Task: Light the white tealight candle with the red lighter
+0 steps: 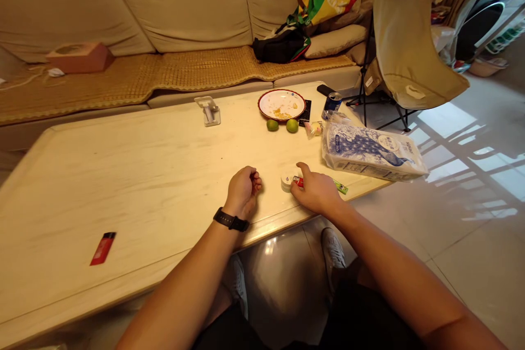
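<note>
My right hand (318, 191) is over the near edge of the table. A red lighter (300, 181) with a metal end pokes out between its thumb and index finger; the index finger stretches forward, and the other fingers are hidden. A small white round object (286, 182), like a roll or disc, sits just left of the lighter. From behind the hand's right side, a green printed strip-shaped item (341, 187) shows. My left hand (244, 188), with a black watch band on the wrist, rests with curled fingers at the table's front; nothing shows in it.
Another red lighter (103, 248) lies at the left. Farther back are a white stand (208, 111), a plate (266, 103) with food scraps, two green fruits (292, 126), a blue can (332, 103) and a wrapped tissue pack (371, 147). A sofa (176, 5) and folding chair (410, 44) stand behind.
</note>
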Demonstrator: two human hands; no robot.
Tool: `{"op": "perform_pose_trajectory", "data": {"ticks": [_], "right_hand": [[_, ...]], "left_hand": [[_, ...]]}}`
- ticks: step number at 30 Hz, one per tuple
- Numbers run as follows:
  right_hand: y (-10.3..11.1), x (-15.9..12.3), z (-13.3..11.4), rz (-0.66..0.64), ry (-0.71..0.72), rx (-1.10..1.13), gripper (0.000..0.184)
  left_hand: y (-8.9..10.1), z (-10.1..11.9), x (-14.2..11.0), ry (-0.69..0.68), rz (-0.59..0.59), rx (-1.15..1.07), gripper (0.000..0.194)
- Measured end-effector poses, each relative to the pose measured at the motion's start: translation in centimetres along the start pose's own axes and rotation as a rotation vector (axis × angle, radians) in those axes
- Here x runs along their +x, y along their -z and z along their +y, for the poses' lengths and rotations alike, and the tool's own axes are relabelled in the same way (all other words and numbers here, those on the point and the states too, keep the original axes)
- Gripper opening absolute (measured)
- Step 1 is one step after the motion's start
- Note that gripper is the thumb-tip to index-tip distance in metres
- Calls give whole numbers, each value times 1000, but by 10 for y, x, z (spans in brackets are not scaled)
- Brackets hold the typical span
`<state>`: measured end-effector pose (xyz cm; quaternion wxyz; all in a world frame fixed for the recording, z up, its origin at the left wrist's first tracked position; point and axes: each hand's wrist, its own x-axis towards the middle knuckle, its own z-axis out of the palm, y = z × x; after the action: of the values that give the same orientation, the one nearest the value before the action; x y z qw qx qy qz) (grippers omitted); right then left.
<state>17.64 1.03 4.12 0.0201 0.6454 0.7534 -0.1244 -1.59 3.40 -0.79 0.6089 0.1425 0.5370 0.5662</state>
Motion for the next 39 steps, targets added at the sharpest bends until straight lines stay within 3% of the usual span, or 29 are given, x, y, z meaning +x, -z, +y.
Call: {"op": "perform_pose_trajectory", "data": {"ticks": [11,21,26,39], "right_hand": [[0,1,-1,13,-8,51,69],[3,-3,2,59,-13,44,60],[1,-2,3,39,-37,31,69],[-1,-1,-3,-1,-17,7,65]], "left_hand": [[1,1,0,-4,-1,-8,9],[1,1,0,-2,-7,-1,9],[2,0,1,-3,-11,-2,8],[0,2,-2,2,0,7,7]]}}
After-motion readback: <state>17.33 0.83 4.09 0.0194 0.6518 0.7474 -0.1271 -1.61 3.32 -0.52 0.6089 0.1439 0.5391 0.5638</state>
